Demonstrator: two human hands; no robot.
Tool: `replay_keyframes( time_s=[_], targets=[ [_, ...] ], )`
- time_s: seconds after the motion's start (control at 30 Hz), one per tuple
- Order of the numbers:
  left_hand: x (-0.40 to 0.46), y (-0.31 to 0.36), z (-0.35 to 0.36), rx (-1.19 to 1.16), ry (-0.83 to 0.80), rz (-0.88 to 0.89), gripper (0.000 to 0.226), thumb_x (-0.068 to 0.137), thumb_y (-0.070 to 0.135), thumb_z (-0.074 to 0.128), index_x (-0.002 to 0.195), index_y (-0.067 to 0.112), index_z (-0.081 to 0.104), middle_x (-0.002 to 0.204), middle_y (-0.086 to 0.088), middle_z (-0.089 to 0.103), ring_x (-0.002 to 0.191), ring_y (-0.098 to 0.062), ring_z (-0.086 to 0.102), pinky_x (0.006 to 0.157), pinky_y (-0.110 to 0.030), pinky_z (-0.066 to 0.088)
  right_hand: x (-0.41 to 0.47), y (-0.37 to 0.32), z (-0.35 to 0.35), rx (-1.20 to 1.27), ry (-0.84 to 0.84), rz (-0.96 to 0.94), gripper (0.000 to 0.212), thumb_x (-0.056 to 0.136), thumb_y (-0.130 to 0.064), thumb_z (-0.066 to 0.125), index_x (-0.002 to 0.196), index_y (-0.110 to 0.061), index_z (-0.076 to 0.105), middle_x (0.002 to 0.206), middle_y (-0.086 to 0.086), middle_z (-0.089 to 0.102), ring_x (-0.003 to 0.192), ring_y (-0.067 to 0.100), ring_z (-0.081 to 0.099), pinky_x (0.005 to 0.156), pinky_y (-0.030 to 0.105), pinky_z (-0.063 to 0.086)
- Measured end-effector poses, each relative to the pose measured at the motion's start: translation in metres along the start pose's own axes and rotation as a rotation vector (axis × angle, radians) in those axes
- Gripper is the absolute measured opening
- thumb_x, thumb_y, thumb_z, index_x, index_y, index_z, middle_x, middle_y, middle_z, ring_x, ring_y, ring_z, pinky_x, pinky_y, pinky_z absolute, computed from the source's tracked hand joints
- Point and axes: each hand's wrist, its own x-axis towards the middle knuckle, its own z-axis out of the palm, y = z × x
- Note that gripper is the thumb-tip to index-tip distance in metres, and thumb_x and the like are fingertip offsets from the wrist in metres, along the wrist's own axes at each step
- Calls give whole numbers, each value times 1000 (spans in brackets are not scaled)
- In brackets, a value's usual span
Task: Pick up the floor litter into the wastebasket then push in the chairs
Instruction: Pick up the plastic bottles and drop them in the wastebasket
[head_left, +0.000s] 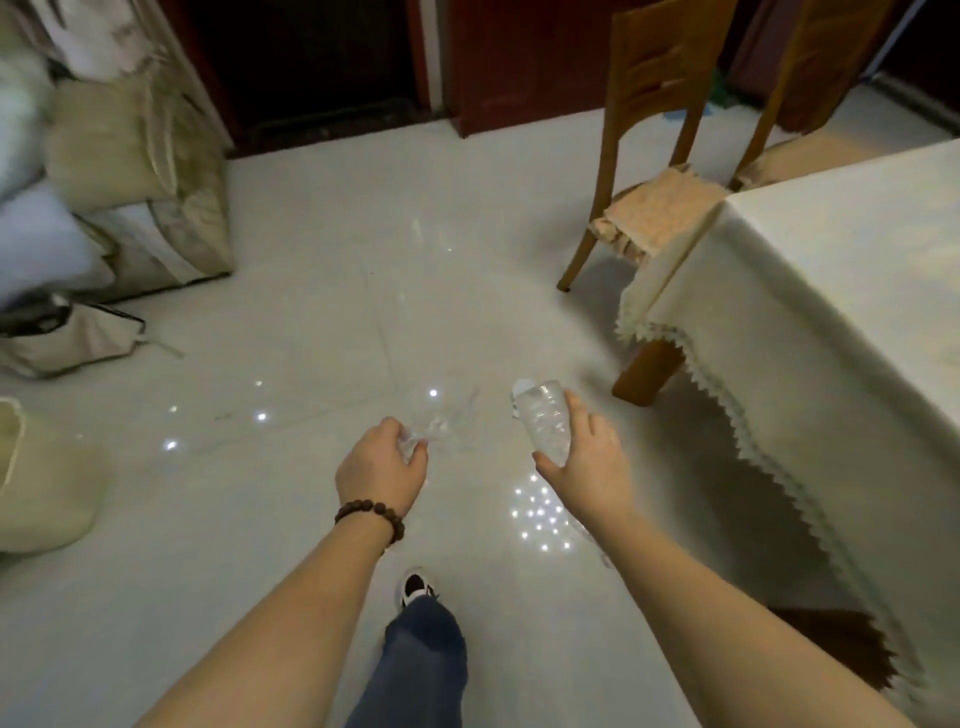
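Person's attire as observed

A dark beaded bracelet (370, 517) is worn on the left wrist; blue jeans (415, 670) and a black-and-white shoe (414, 586) are noted.

Indoor scene under bright, even overhead light. The glossy tiled floor (311, 322) returns clusters of small white point reflections, densest just below the right hand (587, 457). A soft shadow lies beneath the tablecloth (831, 291) edge. The doorway (311, 67) at top is nearly black. Wide-angle distortion bends the chairs (660, 130) and frame edges. Slight motion blur softens the clear plastic, possibly a bottle (545, 421).
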Motion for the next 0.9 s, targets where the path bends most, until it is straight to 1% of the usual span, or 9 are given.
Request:
replay_keyframes(
  time_s=[0.1, 0.17, 0.27, 0.37, 0.47, 0.57, 0.67, 0.77, 0.9],
  targets=[
    [75, -24, -36, 38, 18, 13, 22, 89, 39, 58, 95, 18, 56, 86, 0, 59, 78, -24, 56, 62, -29, 40, 59, -58, 19, -13, 27, -24, 87, 79, -43, 65, 147, -30, 14, 120, 8, 49, 105, 28, 49, 83, 39, 47],
    [122, -35, -57, 56, 35, 11, 22, 88, 39, 58, 94, 18, 56, 87, -1, 60, 81, -26, 58, 63, -30, 41, 94, -90, 26, -41, 45, -39, 86, 79, -44, 64, 147, -30, 13, 118, 7, 49, 102, 27, 50, 78, 37, 47],
    [187, -39, -77, 38, 41, 16, 22, 88, 39, 58, 93, 18, 55, 87, -2, 61, 79, -25, 58, 64, -31, 44, 146, -125, 30, -33, 49, -34, 86, 80, -43, 63, 147, -30, 13, 118, 6, 49, 103, 26, 49, 77, 37, 48],
    [248, -24, -83, 11, 28, 36, 23, 88, 40, 57, 93, 18, 55, 88, -2, 61, 80, -26, 58, 65, -32, 45, 201, -146, 31, -9, 74, -21, 88, 80, -44, 63, 147, -31, 9, 119, 6, 48, 104, 26, 49, 81, 38, 49],
    [310, -2, -79, -9, 11, 64, 24, 87, 41, 57, 95, 19, 56, 90, -3, 62, 84, -26, 59, 66, -32, 45, 261, -159, 31, -11, 103, -10, 89, 80, -45, 63, 147, -32, 7, 122, 6, 48, 106, 25, 48, 85, 39, 49],
    [381, 25, -68, -18, 3, 113, 25, 89, 41, 56, 99, 18, 56, 89, -3, 62, 81, -25, 59, 65, -31, 46, 330, -165, 34, -11, 134, -5, 88, 79, -47, 63, 146, -33, 8, 124, 7, 48, 106, 25, 49, 85, 39, 50],
    [458, 58, -56, -21, 0, 150, 24, 89, 41, 56, 97, 19, 56, 87, -2, 61, 80, -25, 59, 64, -31, 46, 412, -166, 30, -7, 164, 16, 84, 82, -44, 63, 147, -30, 11, 129, 8, 46, 112, 27, 46, 91, 40, 46],
    [545, 102, -49, -14, -7, 167, 22, 88, 39, 58, 96, 18, 56, 89, -3, 62, 84, -27, 60, 64, -29, 40, 503, -168, 17, 5, 180, 55, 83, 83, -44, 62, 147, -30, 11, 129, 8, 46, 113, 26, 46, 89, 39, 46],
    [655, 170, -51, 10, -33, 194, 23, 88, 40, 57, 97, 19, 56, 94, -5, 63, 88, -29, 60, 64, -29, 38, 618, -171, -11, 20, 215, 88, 83, 83, -47, 61, 147, -30, 12, 127, 9, 48, 111, 28, 48, 88, 42, 49]
  ],
)
